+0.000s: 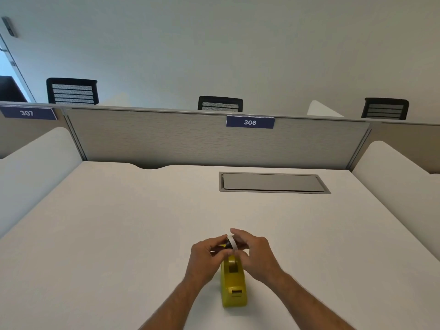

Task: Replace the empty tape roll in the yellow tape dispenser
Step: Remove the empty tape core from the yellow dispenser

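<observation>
My left hand (206, 252) and right hand (256, 252) meet over the far end of the yellow tape dispenser (233, 285), which stands on the white tabletop (119, 234) just before me. The fingers of both hands curl round a white tape roll (232, 242), held upright above the dispenser.

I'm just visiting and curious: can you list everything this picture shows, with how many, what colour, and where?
tape dispenser: one, yellow, on the desk near the front edge, between the forearms
tape roll: one, white, held above the dispenser's far end
desk: one, white
cable hatch: one, grey, set into the desk at the far right
partition: one, grey, behind the desk
number signs: two, blue, 306 and 307, on the partition
chairs: three, black, beyond the partition
left hand: grips the roll
right hand: grips the roll
</observation>
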Action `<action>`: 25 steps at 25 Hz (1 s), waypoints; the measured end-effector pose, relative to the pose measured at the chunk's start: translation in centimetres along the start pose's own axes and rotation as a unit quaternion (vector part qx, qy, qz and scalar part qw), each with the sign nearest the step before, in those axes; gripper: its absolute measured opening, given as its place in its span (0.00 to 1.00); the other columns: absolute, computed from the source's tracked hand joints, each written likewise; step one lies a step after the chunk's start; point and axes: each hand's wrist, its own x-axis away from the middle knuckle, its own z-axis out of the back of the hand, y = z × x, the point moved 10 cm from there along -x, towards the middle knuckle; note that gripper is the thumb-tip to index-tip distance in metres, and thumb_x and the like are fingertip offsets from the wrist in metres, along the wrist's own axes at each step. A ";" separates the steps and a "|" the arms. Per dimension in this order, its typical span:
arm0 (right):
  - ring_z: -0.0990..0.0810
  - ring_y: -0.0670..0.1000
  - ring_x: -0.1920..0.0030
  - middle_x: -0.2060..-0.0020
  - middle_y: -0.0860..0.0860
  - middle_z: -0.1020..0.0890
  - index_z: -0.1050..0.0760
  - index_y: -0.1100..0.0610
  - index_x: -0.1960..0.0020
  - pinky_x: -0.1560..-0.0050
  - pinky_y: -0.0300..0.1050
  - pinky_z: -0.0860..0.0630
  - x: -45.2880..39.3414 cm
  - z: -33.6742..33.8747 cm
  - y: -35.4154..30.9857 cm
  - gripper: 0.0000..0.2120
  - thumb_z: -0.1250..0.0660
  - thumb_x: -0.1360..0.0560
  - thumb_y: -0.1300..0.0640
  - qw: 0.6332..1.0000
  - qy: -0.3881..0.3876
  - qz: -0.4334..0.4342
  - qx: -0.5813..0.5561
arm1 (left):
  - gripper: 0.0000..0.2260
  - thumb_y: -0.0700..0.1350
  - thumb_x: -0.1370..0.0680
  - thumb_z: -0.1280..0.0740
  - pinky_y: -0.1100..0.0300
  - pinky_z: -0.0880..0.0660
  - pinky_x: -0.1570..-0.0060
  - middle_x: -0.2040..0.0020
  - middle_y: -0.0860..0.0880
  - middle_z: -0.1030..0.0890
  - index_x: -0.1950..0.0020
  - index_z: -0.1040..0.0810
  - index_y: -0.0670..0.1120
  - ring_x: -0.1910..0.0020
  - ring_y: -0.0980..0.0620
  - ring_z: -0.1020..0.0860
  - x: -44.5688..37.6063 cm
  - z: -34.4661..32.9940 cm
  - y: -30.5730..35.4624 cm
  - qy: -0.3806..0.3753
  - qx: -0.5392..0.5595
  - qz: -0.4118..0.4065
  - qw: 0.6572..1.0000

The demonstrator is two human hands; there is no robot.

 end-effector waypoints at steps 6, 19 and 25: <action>0.19 0.46 0.42 0.41 0.46 0.18 0.25 0.52 0.33 0.41 0.41 0.21 0.8 0.5 1.1 0.22 0.29 0.26 0.64 0.995 0.054 -0.053 -0.067 | 0.15 0.42 0.27 0.23 0.68 0.20 0.49 0.54 0.67 0.16 0.42 0.16 0.51 0.52 0.63 0.16 0.0 -0.1 0.7 0.022 0.019 -0.004 1.000; 0.15 0.45 0.53 0.58 0.46 0.12 0.15 0.51 0.50 0.49 0.45 0.17 0.4 0.8 1.2 0.06 0.31 0.22 0.54 0.973 0.096 -0.109 -0.179 | 0.19 0.39 0.26 0.28 0.64 0.18 0.52 0.53 0.62 0.14 0.45 0.17 0.64 0.54 0.60 0.15 0.3 -0.4 4.0 0.026 0.020 -0.093 0.995; 0.16 0.42 0.55 0.59 0.44 0.13 0.16 0.45 0.55 0.52 0.37 0.19 0.3 0.7 1.2 0.09 0.33 0.21 0.56 0.974 0.101 -0.097 -0.176 | 0.20 0.38 0.27 0.26 0.63 0.18 0.53 0.54 0.63 0.14 0.44 0.18 0.62 0.55 0.61 0.15 0.5 -0.4 4.3 0.040 0.012 -0.101 0.994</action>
